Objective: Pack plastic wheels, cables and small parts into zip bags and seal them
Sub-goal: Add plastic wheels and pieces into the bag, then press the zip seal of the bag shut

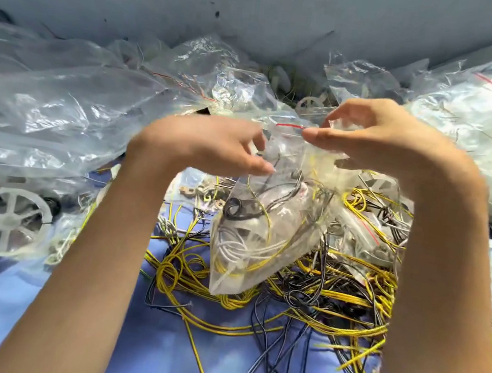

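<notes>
Right now my right hand (379,138) pinches the top of the zip bag (263,235). Thumb and forefinger meet on the plastic at the right end of its red seal strip (290,125), and the other fingers arch above, curled over a crumple of the bag's mouth. The bag hangs from that pinch, tilted, with its lower corner down among the loose cables (318,293) on the blue cloth (34,315). Through the clear plastic I see yellow, white and black wires coiled together and a dark ring-shaped part near the middle.

My left hand (212,144) sits just beside the bag's upper left edge. Its fingers are loosely bent and its thumb reaches toward the plastic. The fingertips are blurred where they meet the bag, so I cannot tell whether they grasp it or only touch it.

The cable pile spreads under and to the right of the bag, yellow strands tangled with black ones. To my left lies a white spoked wheel (4,220) inside a big crumpled clear bag (62,99). More clear bags (481,123) are heaped to my right and behind, against the grey wall (262,7).
</notes>
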